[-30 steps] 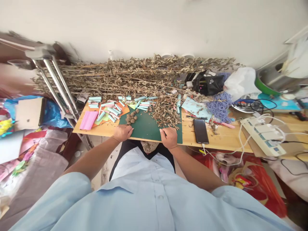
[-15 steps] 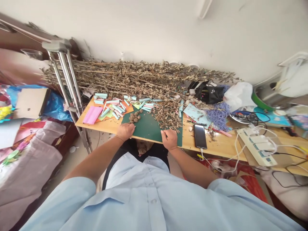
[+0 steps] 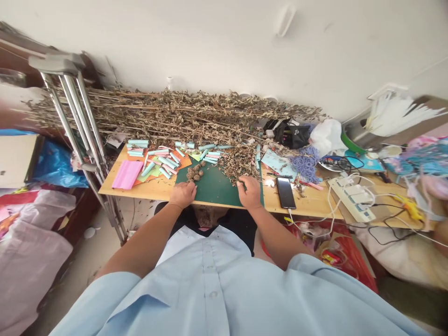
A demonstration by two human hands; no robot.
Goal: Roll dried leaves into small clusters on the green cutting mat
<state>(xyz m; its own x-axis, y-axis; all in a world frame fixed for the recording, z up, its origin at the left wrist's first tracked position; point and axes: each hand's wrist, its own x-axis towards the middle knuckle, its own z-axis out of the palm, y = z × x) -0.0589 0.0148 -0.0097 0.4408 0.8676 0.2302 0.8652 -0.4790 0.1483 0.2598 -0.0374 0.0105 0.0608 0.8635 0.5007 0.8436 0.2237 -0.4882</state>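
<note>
My left hand rests closed at the front edge of the green mat, just below a small cluster of brown balls. Whatever its fingers hold, if anything, is hidden. On the mat's right part, my right hand is curled at the lower edge of a heap of crumbled dry leaves. Its thumb and fingers are bent towards the leaves; what lies between them is too small to make out.
Dried stalks lie along the wall. Left of the mat are rolled paper tubes and pink paper. A phone, purple yarn and a power strip lie right. Crutches stand at the left.
My right hand has moved up the mat to the edge of the leaf heap. My left hand stays near the brown balls. The view has turned to the right.
</note>
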